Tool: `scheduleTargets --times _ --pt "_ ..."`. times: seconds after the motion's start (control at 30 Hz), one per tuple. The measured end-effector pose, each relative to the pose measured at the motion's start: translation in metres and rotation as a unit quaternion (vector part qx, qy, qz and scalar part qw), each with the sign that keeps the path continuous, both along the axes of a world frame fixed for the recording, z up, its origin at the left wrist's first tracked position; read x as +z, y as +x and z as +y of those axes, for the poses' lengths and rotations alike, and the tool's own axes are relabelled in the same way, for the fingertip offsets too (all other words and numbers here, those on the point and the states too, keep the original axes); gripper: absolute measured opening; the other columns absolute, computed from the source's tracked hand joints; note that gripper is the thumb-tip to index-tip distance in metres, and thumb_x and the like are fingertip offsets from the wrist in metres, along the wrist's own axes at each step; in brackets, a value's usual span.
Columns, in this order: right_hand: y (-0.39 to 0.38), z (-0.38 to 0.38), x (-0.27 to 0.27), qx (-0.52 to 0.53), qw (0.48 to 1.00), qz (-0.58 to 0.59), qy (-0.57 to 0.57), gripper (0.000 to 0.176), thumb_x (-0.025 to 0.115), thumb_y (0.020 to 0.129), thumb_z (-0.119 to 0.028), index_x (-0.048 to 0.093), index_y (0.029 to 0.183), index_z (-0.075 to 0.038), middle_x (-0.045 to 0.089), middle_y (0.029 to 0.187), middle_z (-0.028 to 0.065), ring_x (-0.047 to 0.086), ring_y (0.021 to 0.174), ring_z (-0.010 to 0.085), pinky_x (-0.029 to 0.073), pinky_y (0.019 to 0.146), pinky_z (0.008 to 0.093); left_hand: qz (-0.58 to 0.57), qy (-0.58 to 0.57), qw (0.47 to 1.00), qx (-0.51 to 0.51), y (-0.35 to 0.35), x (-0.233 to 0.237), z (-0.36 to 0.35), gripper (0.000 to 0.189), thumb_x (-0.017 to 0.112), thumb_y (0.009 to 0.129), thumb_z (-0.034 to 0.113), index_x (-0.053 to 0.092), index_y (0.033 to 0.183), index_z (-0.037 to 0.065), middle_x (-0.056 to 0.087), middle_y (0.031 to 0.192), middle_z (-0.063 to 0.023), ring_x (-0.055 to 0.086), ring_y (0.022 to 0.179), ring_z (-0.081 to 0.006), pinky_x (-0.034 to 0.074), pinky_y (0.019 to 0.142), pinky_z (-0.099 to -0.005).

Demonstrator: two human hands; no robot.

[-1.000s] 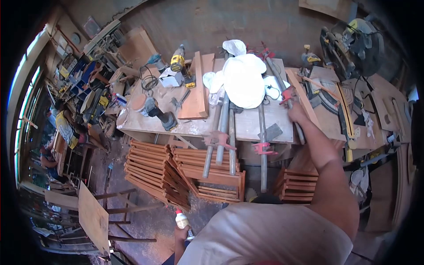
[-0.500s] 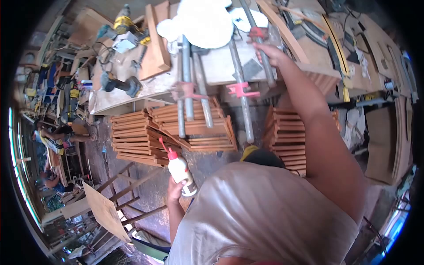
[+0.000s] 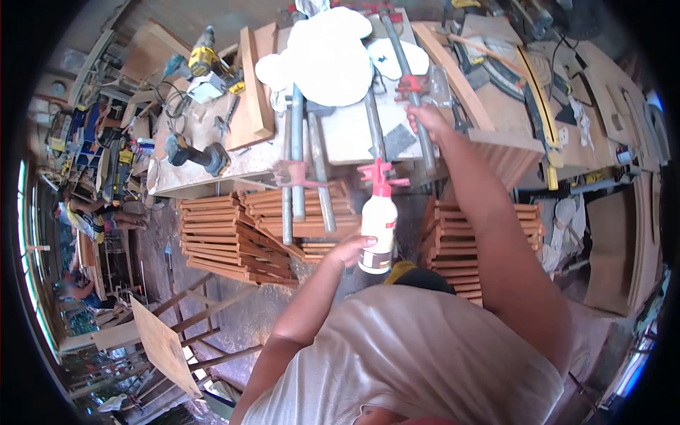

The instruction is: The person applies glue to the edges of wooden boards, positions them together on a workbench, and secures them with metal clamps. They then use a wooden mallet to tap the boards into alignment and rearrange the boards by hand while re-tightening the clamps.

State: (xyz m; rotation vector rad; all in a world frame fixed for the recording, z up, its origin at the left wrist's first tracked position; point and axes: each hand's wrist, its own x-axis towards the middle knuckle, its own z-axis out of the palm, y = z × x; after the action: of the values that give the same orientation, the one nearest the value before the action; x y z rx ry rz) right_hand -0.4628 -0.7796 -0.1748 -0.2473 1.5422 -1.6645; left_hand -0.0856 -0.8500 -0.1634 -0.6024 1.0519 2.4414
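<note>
My left hand (image 3: pixel 353 249) is wrapped round the lower part of a white glue bottle (image 3: pixel 379 216) with a red nozzle cap and a dark band near its base. The bottle is upright in front of my body, its tip overlapping a red clamp jaw in view. My right hand (image 3: pixel 428 122) is closed round the pipe of a bar clamp (image 3: pixel 394 39), just below its red jaw (image 3: pixel 411 87). More pipe clamps (image 3: pixel 299 142) lie on the workbench (image 3: pixel 244 159), their ends sticking out past its near edge. A glaring white area (image 3: pixel 329 57) hides what lies behind the clamps.
Stacked slatted wooden frames (image 3: pixel 234 237) stand below the bench, with another stack (image 3: pixel 457 234) at right. On the bench are a cordless tool (image 3: pixel 195 154), a yellow drill (image 3: pixel 203 57) and boards (image 3: pixel 255 92). A plywood-topped stand (image 3: pixel 163 347) is lower left. Other people (image 3: pixel 86 219) are far left.
My left hand has brought the glue bottle up and to the right, from beside my body to in front of the clamps. My right hand stays on the clamp; the view has tilted slightly.
</note>
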Motion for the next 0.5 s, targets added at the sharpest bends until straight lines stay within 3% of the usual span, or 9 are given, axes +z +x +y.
scheduleTargets --times 0.07,0.17,0.33,0.5 --pt "0.004 -0.003 -0.004 -0.009 0.999 0.030 -0.023 0.008 0.055 0.088 -0.012 0.051 0.082 -0.009 0.049 0.061 -0.0005 0.047 0.047 0.0099 0.041 0.041 0.0257 0.048 0.083 0.994 0.044 -0.010 -0.024 0.016 0.065 0.073 0.079 0.034 0.048 0.131 0.003 0.062 0.118 -0.0117 0.061 0.109 -0.0242 0.049 0.097 -0.0412" --pt "0.018 -0.001 0.000 -0.025 0.998 0.056 -0.010 0.007 0.053 0.089 -0.012 0.051 0.083 -0.008 0.050 0.063 0.0004 0.048 0.048 0.0111 0.042 0.042 0.0274 0.011 0.030 0.997 0.067 -0.010 -0.029 0.024 0.057 0.067 0.084 0.033 0.050 0.129 0.003 0.063 0.113 -0.0109 0.063 0.104 -0.0231 0.050 0.094 -0.0397" --pt "0.036 0.022 0.021 -0.016 0.995 0.103 0.006 0.006 0.053 0.090 -0.011 0.051 0.086 -0.007 0.050 0.063 0.0008 0.050 0.047 0.0118 0.042 0.040 0.0278 0.038 -0.040 0.992 0.113 -0.015 -0.006 0.025 0.059 0.068 0.084 0.035 0.050 0.129 0.002 0.062 0.112 -0.0102 0.062 0.104 -0.0211 0.051 0.091 -0.0381" --pt "0.065 0.043 0.043 -0.012 0.978 0.208 -0.004 0.006 0.053 0.090 -0.008 0.049 0.090 -0.004 0.051 0.063 0.0029 0.048 0.042 0.0129 0.040 0.037 0.0285 0.021 -0.083 0.988 0.130 -0.016 0.000 0.024 0.056 0.068 0.086 0.025 0.046 0.132 0.002 0.061 0.117 -0.0101 0.060 0.108 -0.0217 0.049 0.094 -0.0388"
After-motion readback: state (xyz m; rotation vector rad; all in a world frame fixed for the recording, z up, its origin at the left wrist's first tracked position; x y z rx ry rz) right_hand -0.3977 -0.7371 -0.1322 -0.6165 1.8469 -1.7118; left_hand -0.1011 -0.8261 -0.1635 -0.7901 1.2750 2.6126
